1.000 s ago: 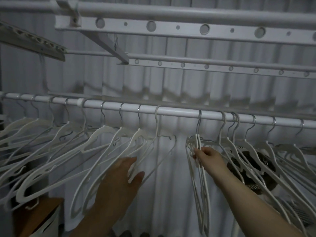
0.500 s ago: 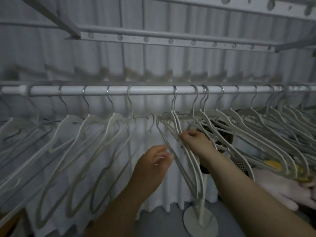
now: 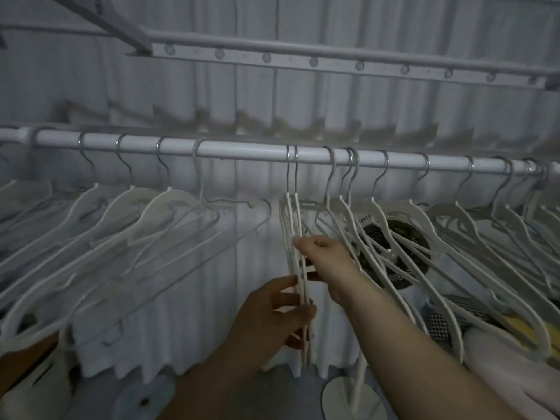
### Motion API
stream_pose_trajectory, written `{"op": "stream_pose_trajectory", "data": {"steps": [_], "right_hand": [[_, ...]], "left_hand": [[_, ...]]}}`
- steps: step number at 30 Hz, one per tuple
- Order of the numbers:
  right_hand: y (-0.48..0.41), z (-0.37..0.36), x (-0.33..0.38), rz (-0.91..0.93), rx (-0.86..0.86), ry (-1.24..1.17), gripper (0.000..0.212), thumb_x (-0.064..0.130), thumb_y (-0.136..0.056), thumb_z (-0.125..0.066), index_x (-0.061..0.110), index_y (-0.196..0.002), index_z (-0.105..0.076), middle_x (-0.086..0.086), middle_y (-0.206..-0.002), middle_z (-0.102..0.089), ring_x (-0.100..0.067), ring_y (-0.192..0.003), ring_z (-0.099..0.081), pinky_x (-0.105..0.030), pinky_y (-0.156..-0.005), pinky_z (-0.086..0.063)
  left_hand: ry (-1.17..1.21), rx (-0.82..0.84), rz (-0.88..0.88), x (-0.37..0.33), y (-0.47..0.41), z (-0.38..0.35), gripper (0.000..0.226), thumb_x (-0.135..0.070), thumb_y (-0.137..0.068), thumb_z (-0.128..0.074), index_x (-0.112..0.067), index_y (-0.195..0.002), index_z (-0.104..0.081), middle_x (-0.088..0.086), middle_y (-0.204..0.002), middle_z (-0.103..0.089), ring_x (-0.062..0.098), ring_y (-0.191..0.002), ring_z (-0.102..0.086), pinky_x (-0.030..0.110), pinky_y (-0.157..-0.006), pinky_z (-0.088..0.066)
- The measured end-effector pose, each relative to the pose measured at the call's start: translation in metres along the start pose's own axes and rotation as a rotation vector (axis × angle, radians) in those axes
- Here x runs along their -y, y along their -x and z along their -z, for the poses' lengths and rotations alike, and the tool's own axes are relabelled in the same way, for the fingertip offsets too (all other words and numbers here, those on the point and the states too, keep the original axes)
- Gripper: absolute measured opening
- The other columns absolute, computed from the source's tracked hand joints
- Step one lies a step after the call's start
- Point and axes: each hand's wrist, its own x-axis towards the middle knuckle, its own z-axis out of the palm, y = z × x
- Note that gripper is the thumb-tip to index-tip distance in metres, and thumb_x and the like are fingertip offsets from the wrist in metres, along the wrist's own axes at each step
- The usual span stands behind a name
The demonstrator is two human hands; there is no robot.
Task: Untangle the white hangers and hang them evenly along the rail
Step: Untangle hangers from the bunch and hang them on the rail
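Two thin white plastic hangers (image 3: 298,262), hung side by side mid-way along the white metal rail (image 3: 248,150), are pinched by the left hand (image 3: 272,316) low down and the right hand (image 3: 325,259) higher.

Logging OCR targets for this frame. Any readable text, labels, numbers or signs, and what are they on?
One candidate only: small dark lettering on the white fan housing behind the hangers, just above the black grille; too blurred to read.
Nothing printed is visible on the rail, the hangers, the upper rack bar, or the pair of hangers held by the left hand and right hand.
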Motion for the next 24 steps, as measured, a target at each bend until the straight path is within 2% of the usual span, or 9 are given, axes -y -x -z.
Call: {"op": "stream_pose_trajectory", "data": {"steps": [4,7,11,13,16,21,24], "right_hand": [[-0.002,0.010,0.003,-0.021,0.068,-0.077,0.019,0.022,-0.091,-0.051,0.009,-0.078,-0.054,-0.002,-0.070,-0.053,-0.012,-0.061,-0.053,-0.019,-0.046,-0.050],[-0.002,0.015,0.003,-0.036,0.116,-0.129,0.014,0.021,-0.092,-0.050,0.009,-0.085,-0.052,-0.005,-0.081,-0.051,-0.015,-0.061,-0.055,-0.019,-0.038,-0.049],[-0.002,0.019,0.002,-0.012,0.165,-0.087,0.018,0.023,-0.091,-0.052,0.010,-0.079,-0.052,-0.003,-0.079,-0.054,-0.014,-0.048,-0.054,-0.018,-0.034,-0.043],[-0.002,0.020,0.002,0.014,0.168,-0.056,0.020,0.024,-0.090,-0.053,0.010,-0.077,-0.053,-0.002,-0.077,-0.055,-0.013,-0.045,-0.051,-0.017,-0.035,-0.042],[-0.003,0.016,0.001,0.020,0.155,-0.056,0.022,0.024,-0.090,-0.053,0.011,-0.073,-0.052,-0.001,-0.076,-0.054,-0.015,-0.047,-0.050,-0.018,-0.035,-0.043],[-0.005,0.007,0.002,0.022,0.112,-0.052,0.022,0.022,-0.091,-0.052,0.010,-0.072,-0.052,0.000,-0.077,-0.055,-0.015,-0.048,-0.050,-0.016,-0.033,-0.043],[-0.005,0.000,0.002,0.020,0.093,-0.037,0.022,0.022,-0.091,-0.051,0.010,-0.072,-0.052,0.001,-0.077,-0.054,-0.016,-0.050,-0.050,-0.016,-0.033,-0.043]], "left_hand": [[0.009,-0.210,-0.037,0.000,0.009,-0.005,0.029,-0.003,-0.086,-0.051,-0.031,-0.089,-0.056,-0.004,-0.084,-0.065,0.006,-0.039,-0.060,0.017,-0.037,-0.047],[-0.149,-0.343,-0.118,0.004,0.015,-0.002,0.020,-0.013,-0.091,-0.043,-0.031,-0.094,-0.052,-0.006,-0.084,-0.059,0.001,-0.034,-0.051,0.012,-0.033,-0.037],[-0.345,-0.504,-0.230,0.006,0.016,0.011,0.021,-0.018,-0.094,-0.039,-0.031,-0.084,-0.052,-0.008,-0.071,-0.054,0.004,-0.055,-0.048,0.005,-0.042,-0.036],[-0.457,-0.543,-0.270,0.004,0.016,0.018,0.023,-0.018,-0.094,-0.038,-0.028,-0.078,-0.051,-0.009,-0.066,-0.051,0.003,-0.058,-0.046,0.002,-0.048,-0.036],[-0.498,-0.582,-0.288,0.003,0.018,0.031,0.033,-0.015,-0.093,-0.041,-0.033,-0.066,-0.049,-0.010,-0.061,-0.050,0.001,-0.059,-0.045,-0.001,-0.051,-0.035],[-0.501,-0.645,-0.256,-0.001,0.018,0.058,0.033,-0.014,-0.091,-0.047,-0.025,-0.060,-0.053,-0.009,-0.041,-0.046,-0.003,-0.039,-0.051,0.003,-0.042,-0.036],[-0.537,-0.667,-0.240,-0.003,0.018,0.073,0.033,-0.014,-0.091,-0.047,-0.020,-0.060,-0.057,-0.007,-0.032,-0.045,0.002,-0.037,-0.045,0.007,-0.042,-0.036]]}}
